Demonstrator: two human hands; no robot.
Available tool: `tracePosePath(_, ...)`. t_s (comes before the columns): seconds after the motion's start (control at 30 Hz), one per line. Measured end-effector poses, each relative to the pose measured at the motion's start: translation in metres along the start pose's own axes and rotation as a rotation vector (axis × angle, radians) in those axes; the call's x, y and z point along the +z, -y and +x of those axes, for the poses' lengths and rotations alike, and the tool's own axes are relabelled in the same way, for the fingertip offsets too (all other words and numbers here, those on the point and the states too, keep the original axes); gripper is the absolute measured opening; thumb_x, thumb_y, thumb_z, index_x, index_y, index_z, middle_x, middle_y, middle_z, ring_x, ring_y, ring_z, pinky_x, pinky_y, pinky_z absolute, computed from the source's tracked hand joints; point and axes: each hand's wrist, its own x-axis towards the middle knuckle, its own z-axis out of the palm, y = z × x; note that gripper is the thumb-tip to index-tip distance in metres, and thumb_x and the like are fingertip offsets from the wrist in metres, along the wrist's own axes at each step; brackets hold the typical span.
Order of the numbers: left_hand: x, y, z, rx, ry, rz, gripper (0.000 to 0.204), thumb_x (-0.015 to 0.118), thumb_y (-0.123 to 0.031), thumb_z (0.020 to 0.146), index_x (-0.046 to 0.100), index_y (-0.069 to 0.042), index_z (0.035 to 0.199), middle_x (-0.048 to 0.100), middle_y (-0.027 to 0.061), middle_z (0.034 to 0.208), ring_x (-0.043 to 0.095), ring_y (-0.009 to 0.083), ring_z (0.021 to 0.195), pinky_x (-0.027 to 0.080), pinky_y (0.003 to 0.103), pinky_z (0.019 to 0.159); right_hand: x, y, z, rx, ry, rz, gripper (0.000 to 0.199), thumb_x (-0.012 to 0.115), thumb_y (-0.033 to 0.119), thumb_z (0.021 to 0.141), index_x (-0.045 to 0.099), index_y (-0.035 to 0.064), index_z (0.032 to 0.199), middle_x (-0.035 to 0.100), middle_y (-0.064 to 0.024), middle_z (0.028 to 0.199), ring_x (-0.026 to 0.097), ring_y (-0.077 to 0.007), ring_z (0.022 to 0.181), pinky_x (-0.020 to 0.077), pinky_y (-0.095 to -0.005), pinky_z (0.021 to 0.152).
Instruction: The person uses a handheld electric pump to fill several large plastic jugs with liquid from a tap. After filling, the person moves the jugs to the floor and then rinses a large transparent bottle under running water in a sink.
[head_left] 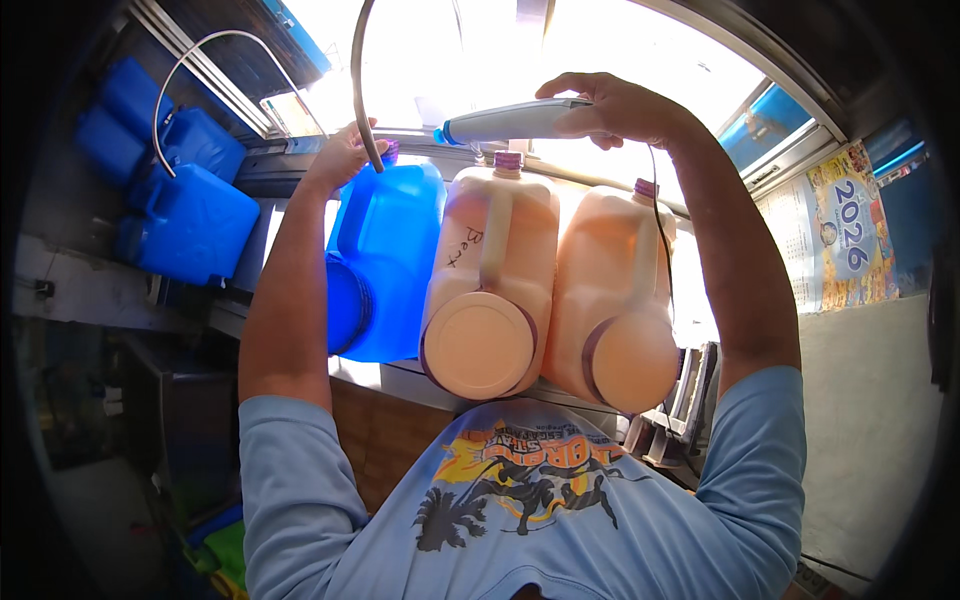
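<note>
Three big plastic jugs stand side by side before me: a blue jug (405,240) on the left, a pale cream jug (460,225) in the middle and a second cream jug (590,260) on the right. My left hand (345,160) is at the blue jug's purple cap (390,150), its fingers curled against it; a hanging hose partly covers the contact. My right hand (620,108) grips a light grey corded tool (515,120) with a blue tip, shaped like a heat gun. The tool lies level above the middle jug's purple cap (508,161), tip pointing left.
A grey hose (358,70) hangs down close to my left hand. Several blue jugs (200,220) stand at the far left, one with a curved hose over it. The tool's cord (668,250) runs down across the right cream jug. A calendar (835,230) hangs on the right wall.
</note>
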Motion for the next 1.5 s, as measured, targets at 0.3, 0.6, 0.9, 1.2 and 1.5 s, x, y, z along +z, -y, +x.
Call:
tracePosePath(0.3,0.007,0.012,0.009,-0.064,0.035,-0.015,0.057,0.077,-0.022,0.09,0.056,0.002,0.138,0.063,0.0222,0.132,0.062,0.0297,0.121,0.05,0.036,0.101,0.012,-0.004,0.031,-0.061,0.077,0.08,0.058,0.071,0.024,0.084,0.057,0.0045,0.137,0.063,-0.0051,0.079,0.048,-0.009,0.052,0.0387,-0.0263,0.048)
tracePosePath(0.6,0.008,0.014,0.007,-0.047,0.0,-0.013,0.064,0.082,-0.024,0.086,0.056,0.004,0.137,0.063,0.0218,0.132,0.063,0.0296,0.12,0.052,0.036,0.099,0.027,-0.005,0.054,-0.098,0.112,0.06,0.061,0.071,0.028,0.083,0.057,0.0057,0.138,0.067,-0.0073,0.085,0.052,-0.01,0.057,0.0439,-0.0276,0.052)
tracePosePath(0.9,0.011,0.02,0.009,-0.08,-0.027,-0.063,0.071,0.085,-0.023,0.083,0.053,0.004,0.141,0.062,0.0223,0.134,0.063,0.0292,0.12,0.051,0.035,0.099,0.034,-0.008,0.066,-0.127,0.107,0.039,0.066,0.07,0.031,0.083,0.055,0.0048,0.141,0.069,-0.0094,0.088,0.053,-0.0105,0.059,0.046,-0.0289,0.053)
tracePosePath(1.2,0.002,0.017,0.008,-0.075,0.067,-0.061,0.096,0.091,-0.036,0.075,0.042,-0.002,0.15,0.064,0.0203,0.128,0.063,0.0274,0.119,0.05,0.039,0.102,0.032,-0.008,0.065,-0.139,0.094,0.048,0.064,0.071,0.031,0.083,0.056,0.0068,0.141,0.068,-0.0094,0.086,0.053,-0.0103,0.059,0.0462,-0.0289,0.054)
tracePosePath(1.5,-0.003,0.012,-0.004,0.084,0.068,0.085,0.122,0.095,-0.052,0.057,0.038,0.002,0.151,0.053,0.0272,0.143,0.052,0.0378,0.134,0.045,0.044,0.108,0.032,-0.009,0.063,-0.148,0.095,0.063,0.064,0.07,0.031,0.084,0.056,0.0066,0.141,0.067,-0.0103,0.085,0.052,-0.0106,0.057,0.0463,-0.0292,0.054)
